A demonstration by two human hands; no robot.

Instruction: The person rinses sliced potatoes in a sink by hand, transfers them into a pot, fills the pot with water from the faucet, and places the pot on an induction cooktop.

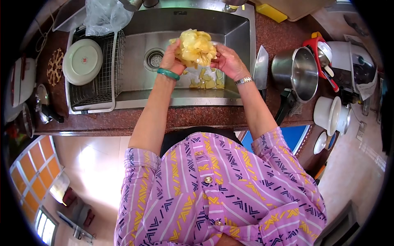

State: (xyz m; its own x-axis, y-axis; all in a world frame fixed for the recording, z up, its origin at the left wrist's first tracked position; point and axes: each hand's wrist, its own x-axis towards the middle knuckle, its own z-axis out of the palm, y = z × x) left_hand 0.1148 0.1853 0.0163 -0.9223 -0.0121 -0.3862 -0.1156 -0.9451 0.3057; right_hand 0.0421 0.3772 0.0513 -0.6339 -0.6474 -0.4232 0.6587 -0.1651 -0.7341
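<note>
A heap of thin yellow slices (197,47), perhaps potato, is held up over the steel sink (135,43) between both hands. My left hand (173,58), with a green bangle at its wrist, cups the heap from the left. On its right side, my right hand (229,61) grips it, a metal watch band on the wrist. The palms are partly hidden by the slices. Below the hands, more loose slices (207,81) lie at the sink's bottom, near the front wall. Whether a container stands under the heap cannot be told.
A wire dish rack (115,67) with a pale plate (82,61) and a clear plastic bag (107,15) fills the sink's left end. Right of the sink, a broad knife (261,67) lies beside a steel pot (295,73). A yellow sponge or cloth (271,13) is at the back right.
</note>
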